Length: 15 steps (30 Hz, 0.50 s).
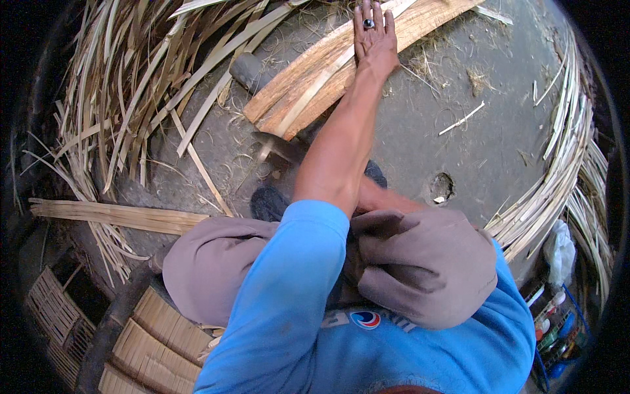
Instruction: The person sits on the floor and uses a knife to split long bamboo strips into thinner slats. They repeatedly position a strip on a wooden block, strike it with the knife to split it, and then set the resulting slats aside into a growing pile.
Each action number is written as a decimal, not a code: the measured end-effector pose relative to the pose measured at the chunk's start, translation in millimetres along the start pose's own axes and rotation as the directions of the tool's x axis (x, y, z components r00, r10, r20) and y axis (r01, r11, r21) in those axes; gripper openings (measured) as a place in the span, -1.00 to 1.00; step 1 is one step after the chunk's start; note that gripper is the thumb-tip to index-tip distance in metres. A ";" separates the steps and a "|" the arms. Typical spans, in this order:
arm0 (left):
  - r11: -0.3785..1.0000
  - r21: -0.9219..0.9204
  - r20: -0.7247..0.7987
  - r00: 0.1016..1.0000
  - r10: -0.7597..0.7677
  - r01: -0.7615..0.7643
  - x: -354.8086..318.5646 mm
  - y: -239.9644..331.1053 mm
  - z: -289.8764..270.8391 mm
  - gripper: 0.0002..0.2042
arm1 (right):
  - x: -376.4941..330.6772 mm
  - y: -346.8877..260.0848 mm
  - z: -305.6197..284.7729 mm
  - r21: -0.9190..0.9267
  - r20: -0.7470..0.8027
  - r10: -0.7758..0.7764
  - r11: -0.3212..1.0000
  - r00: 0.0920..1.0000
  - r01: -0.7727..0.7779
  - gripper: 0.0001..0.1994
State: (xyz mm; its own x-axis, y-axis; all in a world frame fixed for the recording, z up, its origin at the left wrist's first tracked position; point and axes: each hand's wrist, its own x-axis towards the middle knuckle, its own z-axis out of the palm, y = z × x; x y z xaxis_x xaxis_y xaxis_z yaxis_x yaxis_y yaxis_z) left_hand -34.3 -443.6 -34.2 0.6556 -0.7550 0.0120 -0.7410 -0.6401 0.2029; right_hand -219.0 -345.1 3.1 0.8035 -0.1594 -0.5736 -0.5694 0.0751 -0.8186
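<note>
My left hand (375, 41) reaches far forward and lies palm down, fingers stretched, with a dark-stoned ring on one of them. Under it is a pale thin wooden strip (308, 98) resting along a broad reddish-brown plank (335, 82). At the plank's near end shows a dark, curved metal blade (281, 150), partly smeared by motion; its handle is hidden. My right forearm (388, 198) passes by my raised knee toward the blade, but my left arm covers the right hand, so its grip does not show. A dark, rounded block (249, 72) props the plank.
Long split strips (141, 85) heap up at the left. Another bundle of pale strips (558, 177) curves along the right. A flat slat (118, 213) lies beside my left knee, near a slatted panel (154, 335). Shavings litter the grey floor (485, 141), which has a small hole (441, 187).
</note>
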 end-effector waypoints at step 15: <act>0.999 0.027 -0.085 0.996 0.040 -0.038 8.4 9.0 8.7 -0.07 | 2.6 20.2 -19.7 -0.071 -0.161 0.064 0.995 0.985 -0.077 -0.68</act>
State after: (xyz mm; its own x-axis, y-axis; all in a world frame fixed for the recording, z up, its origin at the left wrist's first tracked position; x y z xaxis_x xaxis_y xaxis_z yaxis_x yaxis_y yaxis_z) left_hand -36.7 -456.9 -40.8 0.6356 -0.7651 0.1033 -0.7687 -0.6150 0.1756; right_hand -231.9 -363.4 -14.3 0.7267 -0.3107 -0.6126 -0.6402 0.0169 -0.7680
